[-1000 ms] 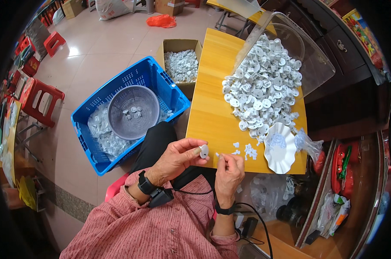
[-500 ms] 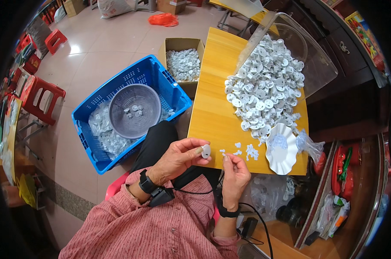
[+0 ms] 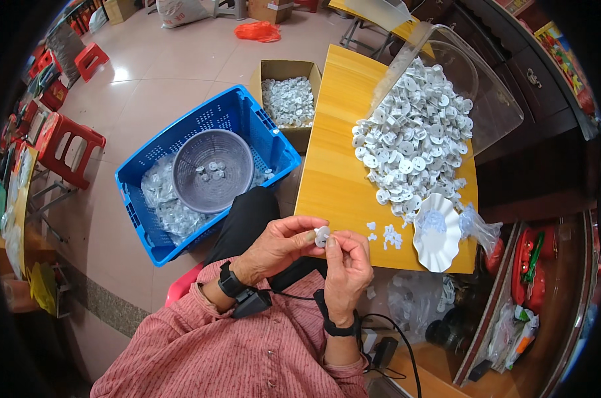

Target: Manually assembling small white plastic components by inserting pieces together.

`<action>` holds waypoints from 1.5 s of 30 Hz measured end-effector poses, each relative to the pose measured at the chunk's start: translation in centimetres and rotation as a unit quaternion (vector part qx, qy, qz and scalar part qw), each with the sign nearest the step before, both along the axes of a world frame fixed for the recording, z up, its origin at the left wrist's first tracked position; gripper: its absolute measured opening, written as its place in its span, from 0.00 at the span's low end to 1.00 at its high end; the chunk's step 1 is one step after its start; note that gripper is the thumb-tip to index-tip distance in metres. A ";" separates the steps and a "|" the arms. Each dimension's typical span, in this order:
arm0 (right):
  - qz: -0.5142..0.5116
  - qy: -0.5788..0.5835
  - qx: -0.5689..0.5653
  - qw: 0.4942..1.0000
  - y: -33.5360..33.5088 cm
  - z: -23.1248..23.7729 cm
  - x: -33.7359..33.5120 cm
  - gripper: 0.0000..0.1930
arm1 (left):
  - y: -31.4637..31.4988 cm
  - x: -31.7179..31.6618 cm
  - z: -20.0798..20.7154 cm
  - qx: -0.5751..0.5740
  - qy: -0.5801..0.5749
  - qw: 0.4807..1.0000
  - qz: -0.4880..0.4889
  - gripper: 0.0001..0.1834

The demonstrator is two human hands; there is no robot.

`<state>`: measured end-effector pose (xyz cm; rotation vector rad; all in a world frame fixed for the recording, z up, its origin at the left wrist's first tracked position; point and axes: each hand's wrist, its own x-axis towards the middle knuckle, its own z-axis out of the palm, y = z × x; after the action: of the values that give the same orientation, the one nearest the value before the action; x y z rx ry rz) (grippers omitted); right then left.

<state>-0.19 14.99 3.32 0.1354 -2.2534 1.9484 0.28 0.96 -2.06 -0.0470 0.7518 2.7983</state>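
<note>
Between the thumb and fingers of my left hand (image 3: pixel 274 244) is a white round plastic disc (image 3: pixel 322 236), held up at the table's near left corner. My right hand (image 3: pixel 348 262) is closed in a pinch right against the disc's edge; the small pale plastic piece at its fingertips is now hidden. Several small translucent pieces (image 3: pixel 392 237) lie loose on the yellow table (image 3: pixel 333 152), to the right of my hands. Beside them stands a white wavy-edged dish (image 3: pixel 436 249) with more of these pieces. A large heap of white plastic discs (image 3: pixel 413 139) covers the table's right half.
A clear plastic bin (image 3: pixel 493 99) lies tipped behind the heap. Left of the table, a blue crate (image 3: pixel 131 219) holds bagged parts and a grey basket (image 3: pixel 244 146) with several discs. A cardboard box (image 3: pixel 287 68) of white parts stands beyond. Red stools (image 3: pixel 71 149) stand far left.
My right hand has moved left from beside the loose pieces, bringing its small piece to the disc. The left hand still holds the disc, now turned slightly. The view has shifted a little.
</note>
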 end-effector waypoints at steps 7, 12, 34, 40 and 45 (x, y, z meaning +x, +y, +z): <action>-0.012 0.016 0.034 0.999 0.2 -0.9 -0.1 0.05 | -0.1 0.1 0.2 -0.015 -0.011 1.000 0.003 0.16; -0.013 0.026 0.046 0.999 0.2 -1.0 0.0 0.05 | -0.1 0.1 0.4 -0.027 -0.010 1.000 0.004 0.16; 0.036 0.003 0.046 0.998 0.7 -1.2 0.5 0.02 | -0.2 0.3 0.9 -0.095 -0.010 0.995 0.017 0.15; 0.035 0.104 0.160 0.981 0.4 -0.5 0.0 0.04 | -0.7 0.2 1.1 -0.198 0.033 0.980 0.003 0.14; 0.037 0.099 0.149 0.983 0.2 -0.6 -0.1 0.04 | -0.9 0.3 1.2 -0.236 0.048 0.971 0.006 0.13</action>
<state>-0.34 15.15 2.74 0.4345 -2.4175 1.5373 0.62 0.05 -0.86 0.0008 1.4277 2.5799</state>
